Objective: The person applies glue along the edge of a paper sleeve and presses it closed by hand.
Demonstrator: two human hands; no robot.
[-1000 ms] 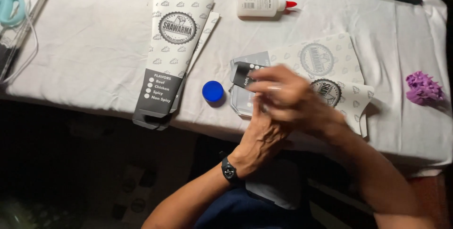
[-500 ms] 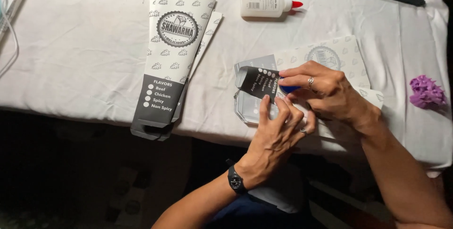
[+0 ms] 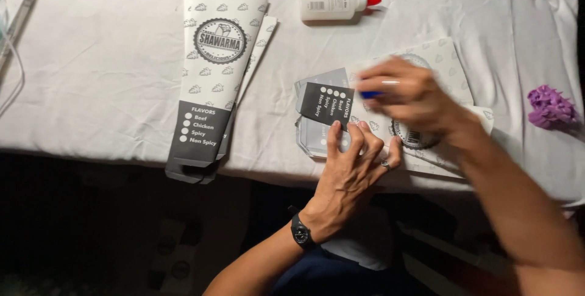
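Left hand (image 3: 353, 168) presses spread fingers on a thin, floppy paper sleeve (image 3: 341, 110) while right hand (image 3: 408, 98), fingers pinching a blue object (image 3: 370, 95), works its dark flap, best held near the fold.

Looks steeply down from head height onto the near edge of a table (image 3: 91, 58) under a white cloth, facing away from the body. Sits close, with both forearms rising from the bottom edge and the far table side cut off at the top. Single view only.
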